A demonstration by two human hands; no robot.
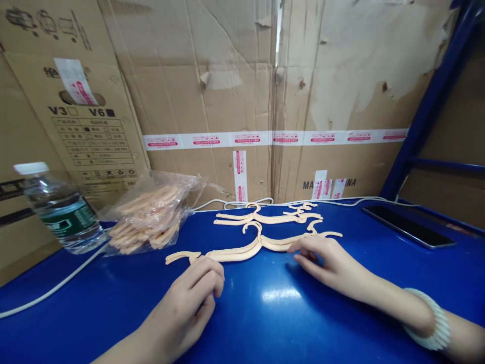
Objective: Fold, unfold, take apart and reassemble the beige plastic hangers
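Observation:
A cream folding clothes hanger [235, 254] lies spread on the blue table, its hook pointing away from me. My left hand [193, 298] is closed at the hanger's left end, fingers curled and knuckles up; the fingertips are partly hidden. At the right arm of the same hanger, my right hand [326, 260] has its bent fingertips against the front edge, gripping lightly. Behind lies a second cream hanger [237, 218], apart from both hands. More cream hanger pieces [305, 212] overlap near its right end.
A clear plastic bag [151, 212] full of cream hanger parts sits at the left beside a water bottle [64, 212]. At the right lies a black phone [409, 226]. White cables [56, 285] cross the table. Cardboard [212, 101] walls the back; a blue metal post [428, 101] rises right.

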